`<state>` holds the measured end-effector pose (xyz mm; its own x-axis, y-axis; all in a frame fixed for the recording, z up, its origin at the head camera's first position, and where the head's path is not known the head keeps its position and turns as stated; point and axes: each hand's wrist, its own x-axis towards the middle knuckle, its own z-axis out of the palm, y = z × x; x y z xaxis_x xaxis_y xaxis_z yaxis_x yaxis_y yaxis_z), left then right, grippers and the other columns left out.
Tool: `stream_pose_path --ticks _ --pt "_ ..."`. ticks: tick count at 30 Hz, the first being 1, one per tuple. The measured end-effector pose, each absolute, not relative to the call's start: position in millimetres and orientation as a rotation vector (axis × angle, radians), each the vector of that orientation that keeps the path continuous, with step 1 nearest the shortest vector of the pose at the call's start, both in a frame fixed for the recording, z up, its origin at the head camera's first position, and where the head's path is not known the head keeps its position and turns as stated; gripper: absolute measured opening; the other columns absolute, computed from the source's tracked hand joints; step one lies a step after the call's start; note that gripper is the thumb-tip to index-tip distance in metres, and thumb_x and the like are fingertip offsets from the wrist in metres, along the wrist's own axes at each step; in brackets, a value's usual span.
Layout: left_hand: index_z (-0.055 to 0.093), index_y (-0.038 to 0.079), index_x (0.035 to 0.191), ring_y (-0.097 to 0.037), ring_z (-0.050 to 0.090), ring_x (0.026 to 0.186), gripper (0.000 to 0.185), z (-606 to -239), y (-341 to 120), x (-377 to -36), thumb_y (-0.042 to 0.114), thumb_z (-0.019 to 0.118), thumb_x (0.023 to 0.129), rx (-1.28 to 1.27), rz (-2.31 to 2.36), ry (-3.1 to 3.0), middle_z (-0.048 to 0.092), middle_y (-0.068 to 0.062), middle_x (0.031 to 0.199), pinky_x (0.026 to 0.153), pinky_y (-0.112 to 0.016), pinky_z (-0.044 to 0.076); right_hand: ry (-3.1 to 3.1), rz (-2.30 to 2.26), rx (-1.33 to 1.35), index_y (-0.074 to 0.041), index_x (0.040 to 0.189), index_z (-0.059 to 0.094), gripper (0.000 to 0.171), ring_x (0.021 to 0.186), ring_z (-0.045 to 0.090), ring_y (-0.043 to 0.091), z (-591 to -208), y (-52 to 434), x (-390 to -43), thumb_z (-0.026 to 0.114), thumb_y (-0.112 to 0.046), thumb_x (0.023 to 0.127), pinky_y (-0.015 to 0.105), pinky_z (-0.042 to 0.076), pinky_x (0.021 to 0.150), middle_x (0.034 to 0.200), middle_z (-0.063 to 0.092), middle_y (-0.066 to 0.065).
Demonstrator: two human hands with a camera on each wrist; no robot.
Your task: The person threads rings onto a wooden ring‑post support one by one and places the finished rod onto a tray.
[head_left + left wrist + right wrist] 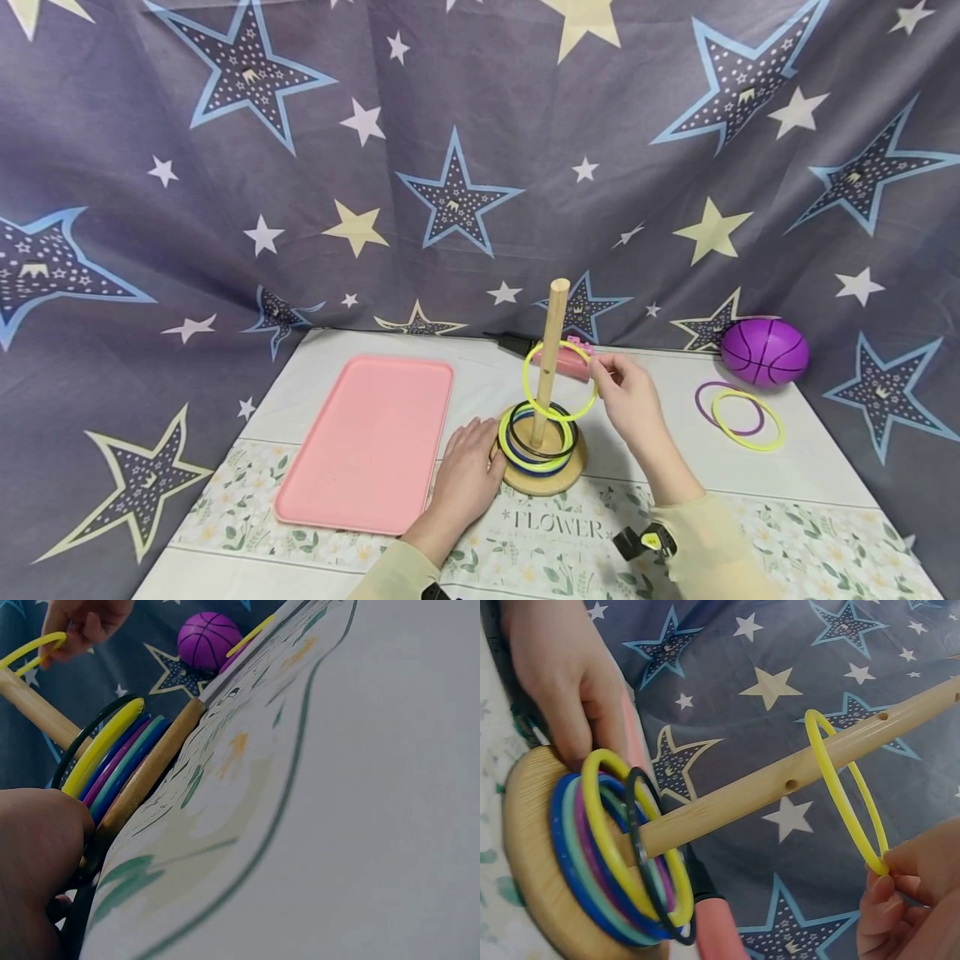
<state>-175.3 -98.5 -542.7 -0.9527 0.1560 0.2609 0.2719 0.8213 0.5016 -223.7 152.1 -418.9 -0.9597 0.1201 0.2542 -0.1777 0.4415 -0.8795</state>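
Observation:
My right hand [630, 404] pinches a yellow ring [840, 796] between thumb and fingertips. This ring encircles the upright wooden peg [757, 784], partway up and tilted, above the stacked rings. Around the peg's foot lie several rings: a black ring [636, 825] on top, a yellow one under it, then blue, purple and teal ones lower down. They sit on the round wooden base [532, 487]. Against the base's left edge rests my left hand [467, 471], its fingers extended and its thumb side close to the stacked rings.
Left of the stand lies a pink tray [367, 442]. At right, a yellow ring [782, 433] overlaps a purple ring [697, 402], near a purple basketball [765, 352]. Behind the peg lies a pink object with a black tip [516, 342]. A star-patterned cloth [480, 292] hangs at the back.

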Motion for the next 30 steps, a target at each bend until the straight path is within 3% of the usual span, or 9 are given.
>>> stream_pose_path --ticks 12,23,30 --pt "0.06 0.004 0.157 -0.04 0.044 0.157 0.051 -541.1 -98.3 -174.3 0.021 0.063 0.109 -0.329 -0.833 -2.798 0.058 -0.017 0.161 0.134 -0.057 0.024 -2.533 1.521 0.087 0.001 0.106 0.075 0.02 0.077 0.056 0.018 -445.4 151.1 -219.6 0.066 -0.016 0.112 0.025 0.047 0.066 0.078 0.061 0.004" --pt "0.06 0.004 0.157 -0.04 0.045 0.157 0.05 -539.2 -98.3 -174.2 0.021 0.063 0.109 -0.334 -0.83 -2.794 0.059 -0.016 0.16 0.134 -0.057 0.025 -2.64 1.439 0.083 -0.001 0.107 0.077 0.019 0.089 0.062 0.02 -466.2 147.1 -220.2 0.065 -0.015 0.111 0.034 0.053 0.084 0.095 0.072 0.008" --pt "0.06 0.003 0.157 -0.04 0.044 0.157 0.051 -538.9 -98.5 -174.2 0.02 0.064 0.109 -0.34 -0.839 -2.794 0.059 -0.018 0.16 0.134 -0.058 0.025 -2.678 1.42 0.051 -0.002 0.108 0.078 0.02 0.088 0.061 0.02 -478.3 146.3 -222.0 0.066 -0.017 0.111 0.036 0.053 0.082 0.096 0.073 0.007"
